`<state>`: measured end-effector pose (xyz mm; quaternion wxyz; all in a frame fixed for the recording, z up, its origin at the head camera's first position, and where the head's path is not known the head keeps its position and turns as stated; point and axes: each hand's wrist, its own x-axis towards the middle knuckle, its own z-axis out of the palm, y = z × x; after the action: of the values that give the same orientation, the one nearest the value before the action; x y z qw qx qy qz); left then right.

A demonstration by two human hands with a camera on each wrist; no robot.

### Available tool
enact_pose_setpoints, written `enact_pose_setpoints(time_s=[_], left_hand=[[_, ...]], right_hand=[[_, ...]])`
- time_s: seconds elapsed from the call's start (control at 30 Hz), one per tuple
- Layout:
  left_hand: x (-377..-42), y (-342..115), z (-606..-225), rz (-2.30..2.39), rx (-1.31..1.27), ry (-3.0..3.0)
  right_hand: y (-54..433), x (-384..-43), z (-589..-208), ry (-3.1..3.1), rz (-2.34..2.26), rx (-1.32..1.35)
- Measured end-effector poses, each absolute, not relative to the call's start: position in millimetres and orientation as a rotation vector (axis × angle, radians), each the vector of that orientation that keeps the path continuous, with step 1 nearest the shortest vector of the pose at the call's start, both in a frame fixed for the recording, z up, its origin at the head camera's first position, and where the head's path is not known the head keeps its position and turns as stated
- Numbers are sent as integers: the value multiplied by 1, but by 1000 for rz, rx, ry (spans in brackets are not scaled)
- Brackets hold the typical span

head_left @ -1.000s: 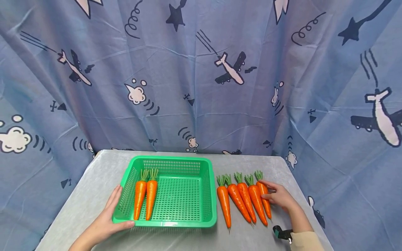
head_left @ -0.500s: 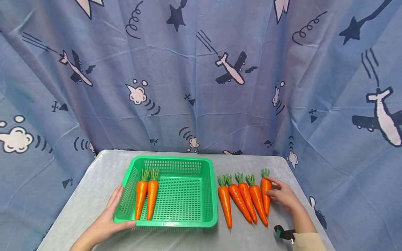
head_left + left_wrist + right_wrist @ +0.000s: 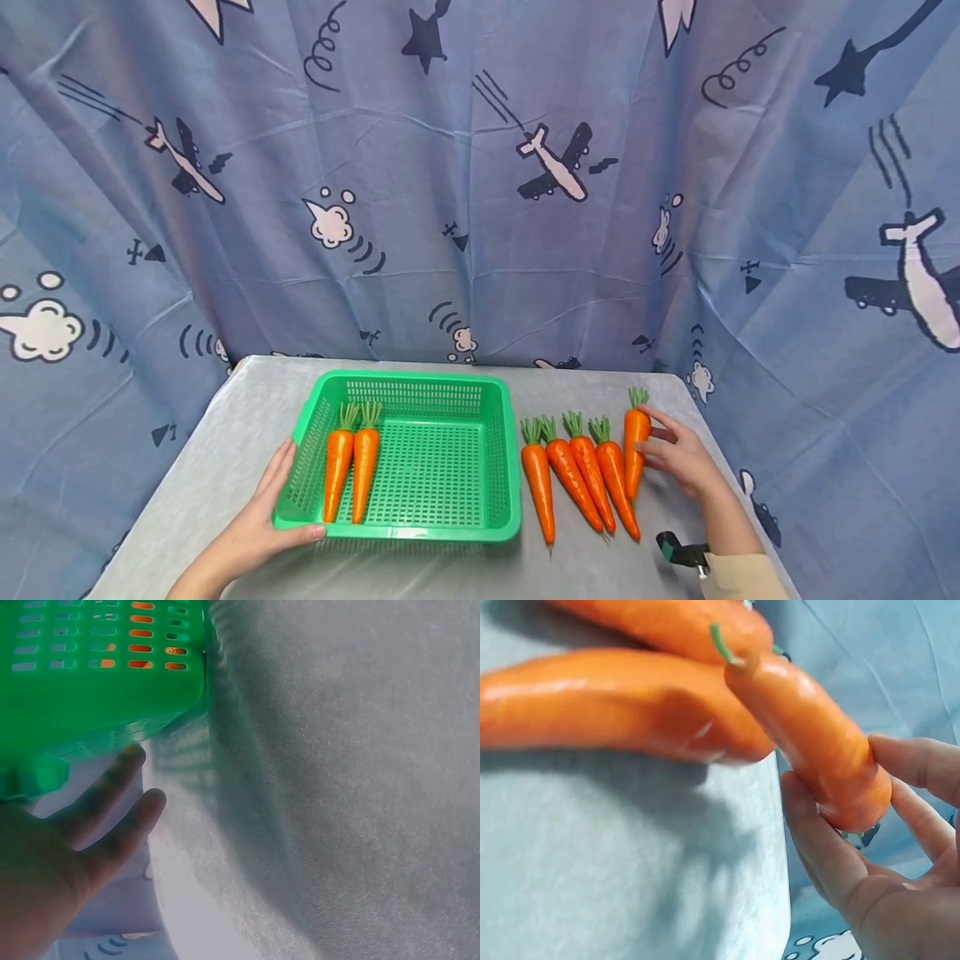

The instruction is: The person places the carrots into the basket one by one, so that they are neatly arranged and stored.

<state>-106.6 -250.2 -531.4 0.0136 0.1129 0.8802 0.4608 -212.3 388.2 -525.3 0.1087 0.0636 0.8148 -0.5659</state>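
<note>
At the right of the head view, my right hand (image 3: 677, 457) pinches a carrot (image 3: 636, 442) with green stem stubs. The right wrist view shows the held carrot (image 3: 817, 742) between thumb and fingers, its tip tilted up off the table. Several more carrots (image 3: 572, 475) lie side by side just left of it, stems away from me. My left hand (image 3: 251, 521) rests at the near left corner of a green plastic basket (image 3: 408, 533), thumb on the front rim. Its fingers (image 3: 124, 832) stretch straight along the basket's side. Two carrots (image 3: 351, 475) lie inside on the left.
A grey-white cloth covers the table (image 3: 202, 467). Behind and at both sides hangs a blue curtain (image 3: 420, 275) printed with planes and stars. A black strap device (image 3: 682, 552) sits at the right wrist.
The right hand has drawn the rightmost carrot away from the others, rightward and a little farther back, and lifted it. The left hand and basket have stayed in place.
</note>
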Motion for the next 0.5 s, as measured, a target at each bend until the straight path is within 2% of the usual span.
enact_pose_setpoints(time_s=[0.5], left_hand=[[-106, -250, -531, 1459, 346, 2721]], right_hand=[[362, -222, -507, 2328, -1801, 122]])
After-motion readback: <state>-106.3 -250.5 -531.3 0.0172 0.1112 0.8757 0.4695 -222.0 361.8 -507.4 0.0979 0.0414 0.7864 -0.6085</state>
